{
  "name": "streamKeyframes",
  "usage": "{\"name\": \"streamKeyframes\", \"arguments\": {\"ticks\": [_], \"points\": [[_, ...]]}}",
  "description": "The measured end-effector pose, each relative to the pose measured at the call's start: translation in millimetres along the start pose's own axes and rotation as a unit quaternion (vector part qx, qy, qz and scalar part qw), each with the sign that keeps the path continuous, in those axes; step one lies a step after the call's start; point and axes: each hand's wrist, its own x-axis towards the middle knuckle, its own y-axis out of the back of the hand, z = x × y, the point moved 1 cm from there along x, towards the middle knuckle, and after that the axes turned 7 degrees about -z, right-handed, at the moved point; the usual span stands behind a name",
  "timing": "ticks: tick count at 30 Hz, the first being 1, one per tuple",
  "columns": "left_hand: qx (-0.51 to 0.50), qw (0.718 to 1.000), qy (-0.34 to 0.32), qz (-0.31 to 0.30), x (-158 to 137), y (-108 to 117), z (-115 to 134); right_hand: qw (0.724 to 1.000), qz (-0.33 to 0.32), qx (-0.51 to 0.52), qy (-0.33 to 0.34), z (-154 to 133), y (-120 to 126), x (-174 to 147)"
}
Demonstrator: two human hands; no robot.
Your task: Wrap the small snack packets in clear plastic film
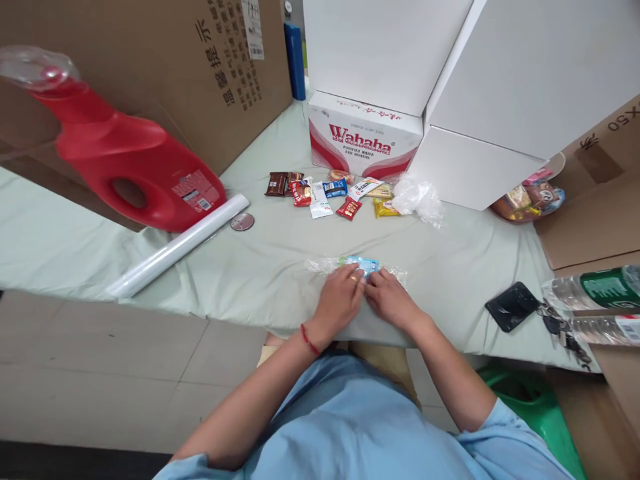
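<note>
While both hands are bunched over its near edge, a small blue-and-green printed packet (367, 265) is kept on the pale green cloth-covered table (270, 267), near the front edge. Thin clear plastic film (320, 265) is spread out on both sides; whether the packet is wrapped by it or only laid on it can't be told.

Left hand (341, 295): fingers curled together. Right hand (390, 300): same, close beside. Fingertips mostly hidden, so no pinch can be confirmed on either.

Risks, as judged: film could be torn or bunched if pulled unevenly; packet could be let slip if only film is gripped; wrinkled cloth could be dragged along by hard pressure. Beyond, the loose multicoloured snack packets (335, 187) could be shifted by that drag. Off left, the glossy white cylindrical roll (180, 247) could be set rolling if the cloth is tugged.
</note>
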Motion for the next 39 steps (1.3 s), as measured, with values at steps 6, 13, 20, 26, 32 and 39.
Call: {"name": "streamKeyframes", "arguments": {"ticks": [6,13,20,26,32,39], "points": [[0.114,0.989,0.045,-0.085,-4,-17,-28,0.963,0.171,0.194,-0.077,35,-7,-39],[0.165,0.977,0.046,-0.124,-7,-15,-17,0.931,0.258,0.086,-0.245,51,-18,-29],[0.157,0.981,0.03,-0.113,-8,-17,-19,0.885,0.21,0.323,-0.262,42,11,-17],[0.161,0.982,0.007,-0.094,-10,-25,-22,0.902,0.166,0.307,-0.253,12,16,45],[0.081,0.996,-0.025,-0.021,-22,-13,-30,0.955,0.147,0.151,-0.21,-11,-3,56],[0.083,0.941,0.299,0.134,-14,18,-56,0.969,0.134,0.102,-0.182,-31,-9,24]]}}
